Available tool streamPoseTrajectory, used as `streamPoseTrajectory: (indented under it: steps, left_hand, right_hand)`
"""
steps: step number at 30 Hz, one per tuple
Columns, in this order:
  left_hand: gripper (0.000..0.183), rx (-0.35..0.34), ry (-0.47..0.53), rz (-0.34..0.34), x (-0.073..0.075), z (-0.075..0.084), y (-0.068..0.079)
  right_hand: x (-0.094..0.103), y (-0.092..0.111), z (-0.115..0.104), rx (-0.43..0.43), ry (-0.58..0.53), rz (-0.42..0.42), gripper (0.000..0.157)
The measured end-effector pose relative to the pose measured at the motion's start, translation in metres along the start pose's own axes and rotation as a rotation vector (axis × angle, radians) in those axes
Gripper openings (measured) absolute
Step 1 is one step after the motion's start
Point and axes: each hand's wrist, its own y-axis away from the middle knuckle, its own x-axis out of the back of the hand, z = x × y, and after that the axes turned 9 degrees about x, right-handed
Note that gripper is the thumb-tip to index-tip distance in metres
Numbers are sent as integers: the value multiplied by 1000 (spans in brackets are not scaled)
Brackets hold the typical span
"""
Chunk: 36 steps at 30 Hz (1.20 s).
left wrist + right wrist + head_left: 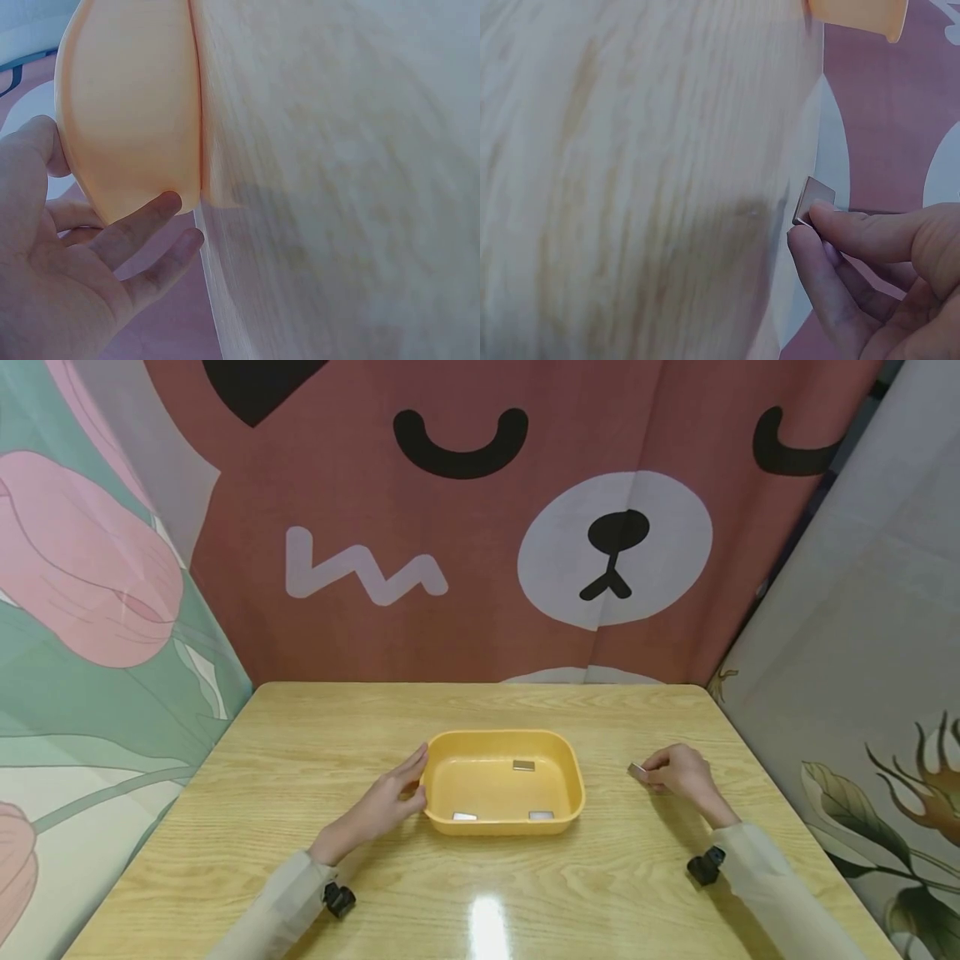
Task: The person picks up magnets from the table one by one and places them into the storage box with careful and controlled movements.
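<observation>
A yellow plastic tray (503,828) with rounded corners stands on the table. My left hand (378,806) lies at the tray's left end, its spread fingers touching the outside; the left wrist view shows one fingertip (172,201) against the outer wall. Inside the tray lie three small, flat, shiny metal blocks: one block (523,766) toward the back, another block (465,817) at the front left and a third block (541,816) at the front right. To the right of the tray, my right hand (678,772) pinches a similar metal block (814,198) between thumb and fingertips.
The wood-grain table (337,735) reaches back to a curtain (480,635) with a bear print. Patterned curtains hang along the left and right sides. Each wrist carries a small black camera, such as the left camera (339,900).
</observation>
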Motion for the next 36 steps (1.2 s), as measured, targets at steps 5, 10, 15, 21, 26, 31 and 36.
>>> streamPoseTrajectory:
  steps: [5,10,15,21,26,31,36]
  left_hand:
    - [60,5,4,-7,0,-1,0]
    - [60,5,10,-12,0,-1,0]
    - [59,4,6,-11,0,-1,0]
    - [59,2,-6,-10,0,-1,0]
    - [60,14,-6,-12,0,0,-1]
    - [60,15,-7,-14,1,0,0]
    - [60,12,-7,-16,0,-1,-1]
  right_hand:
    - [-1,0,-3,17,-22,10,12]
    - [-2,-1,-7,10,-51,6,13]
    - [-2,-4,-12,0,-114,4,13]
    - [-2,-6,-16,-13,-151,-4,13]
    - [-2,-7,-18,-6,-133,1,14]
    - [-1,-8,-21,11,-137,8,14]
    - [-2,-8,-24,37,-163,21,13]
